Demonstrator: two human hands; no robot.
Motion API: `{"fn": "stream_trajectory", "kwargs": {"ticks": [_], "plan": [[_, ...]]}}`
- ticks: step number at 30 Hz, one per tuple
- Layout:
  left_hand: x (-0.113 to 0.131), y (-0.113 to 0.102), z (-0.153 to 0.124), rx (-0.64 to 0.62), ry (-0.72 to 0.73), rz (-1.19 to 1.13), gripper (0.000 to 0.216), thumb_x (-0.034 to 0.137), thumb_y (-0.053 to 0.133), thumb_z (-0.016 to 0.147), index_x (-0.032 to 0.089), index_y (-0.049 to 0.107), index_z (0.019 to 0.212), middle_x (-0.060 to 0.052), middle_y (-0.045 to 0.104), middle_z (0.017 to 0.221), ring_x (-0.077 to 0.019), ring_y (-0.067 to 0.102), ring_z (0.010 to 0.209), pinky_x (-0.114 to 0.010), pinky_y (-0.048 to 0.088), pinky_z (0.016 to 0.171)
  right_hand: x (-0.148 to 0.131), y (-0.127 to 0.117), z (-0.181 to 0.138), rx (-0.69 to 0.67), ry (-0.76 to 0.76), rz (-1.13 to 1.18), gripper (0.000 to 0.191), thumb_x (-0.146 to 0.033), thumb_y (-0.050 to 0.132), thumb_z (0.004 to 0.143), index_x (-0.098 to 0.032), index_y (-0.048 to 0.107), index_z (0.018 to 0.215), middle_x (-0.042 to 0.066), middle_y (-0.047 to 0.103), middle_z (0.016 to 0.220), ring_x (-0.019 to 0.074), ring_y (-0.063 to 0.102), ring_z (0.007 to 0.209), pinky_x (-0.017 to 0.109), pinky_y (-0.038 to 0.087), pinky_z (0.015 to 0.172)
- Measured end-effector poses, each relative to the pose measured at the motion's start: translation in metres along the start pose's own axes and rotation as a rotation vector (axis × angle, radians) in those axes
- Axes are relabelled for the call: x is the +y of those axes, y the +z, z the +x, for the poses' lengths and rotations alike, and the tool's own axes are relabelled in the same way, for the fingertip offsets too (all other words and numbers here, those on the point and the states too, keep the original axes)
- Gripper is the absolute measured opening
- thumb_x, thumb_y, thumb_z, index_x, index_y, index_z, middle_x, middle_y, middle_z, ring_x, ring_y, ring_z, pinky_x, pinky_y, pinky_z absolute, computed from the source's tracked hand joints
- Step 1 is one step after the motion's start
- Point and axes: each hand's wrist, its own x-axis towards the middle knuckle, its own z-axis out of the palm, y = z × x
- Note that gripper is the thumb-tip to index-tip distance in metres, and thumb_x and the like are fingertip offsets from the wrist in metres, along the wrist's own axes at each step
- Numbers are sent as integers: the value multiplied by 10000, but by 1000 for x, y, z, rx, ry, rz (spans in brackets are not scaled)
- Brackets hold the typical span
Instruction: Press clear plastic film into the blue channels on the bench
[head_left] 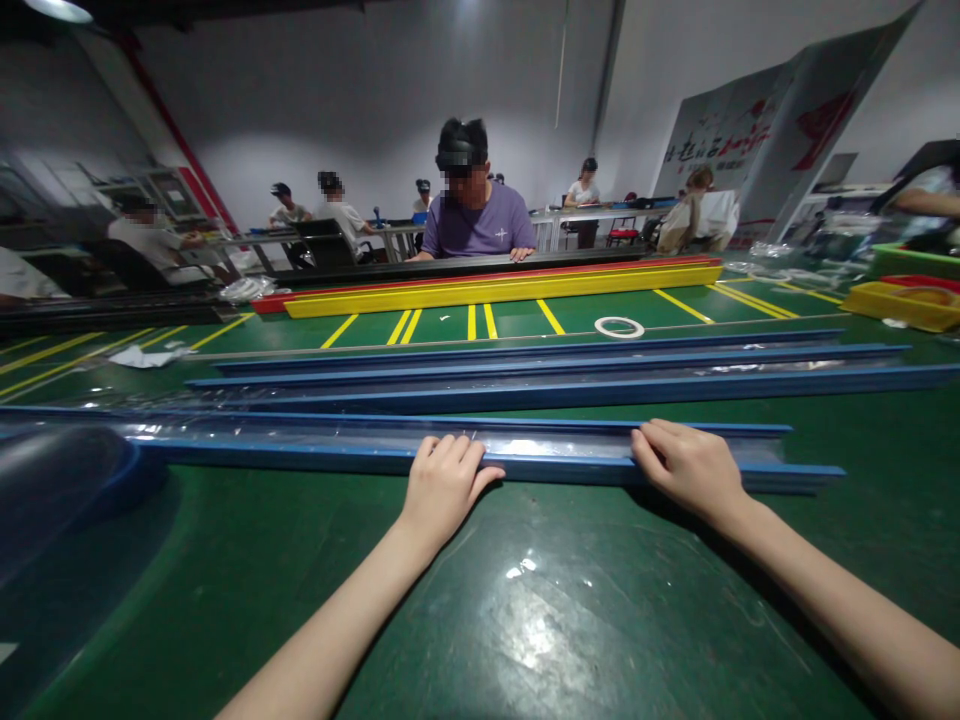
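A long blue U-shaped channel (562, 470) lies across the green table in front of me, with shiny clear film (525, 446) along its inside. My left hand (444, 485) grips its near wall, fingers reaching over into the trough and thumb along the edge. Farther right, near the channel's right end, my right hand (686, 462) is closed over the same piece with its fingers curled. Whether those fingertips also hold film is hidden. Behind it, more blue channels (600, 385) lie roughly parallel, some with film on them.
Yellow (510, 287) and red strips lie at the table's far side, before a person in a purple shirt (480, 220). A white ring (619, 327) and crumpled film (146, 355) rest on the table (300, 590). Yellow bins (900, 305) stand right. A curved blue sheet (60, 500) is left.
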Motion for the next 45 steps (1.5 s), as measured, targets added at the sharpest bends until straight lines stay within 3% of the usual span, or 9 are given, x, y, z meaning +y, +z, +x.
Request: {"fn": "stream_trajectory", "kwargs": {"ticks": [22,29,36,45], "plan": [[-1,3,-3,19,-46,-80,325,438,496,798,156,562,945,-50,575,810,-194,493,774,-321,333,734,1,1,-1,11,-2,-16,377,-307,337,849,-177,467,520,-4,495,512,79,422,478,226,230,485],[-1,2,-1,18,-73,-84,331,485,470,798,161,524,759,-18,578,713,-170,506,703,-302,319,702,1,0,-1,18,-15,-24,379,-311,334,851,-176,464,522,-2,501,511,83,440,474,228,236,482],[-2,-4,2,20,-101,-101,347,513,490,777,175,505,699,1,580,659,-154,512,656,-289,303,673,1,1,0,-8,4,-26,384,-318,327,850,-177,477,526,2,524,522,91,471,488,229,248,488],[-2,0,2,36,-119,-110,368,534,496,761,170,504,706,-3,571,665,-158,513,663,-280,300,625,0,-1,5,-174,104,-14,403,-344,321,829,-183,514,514,22,585,553,113,484,482,241,241,484]]}}
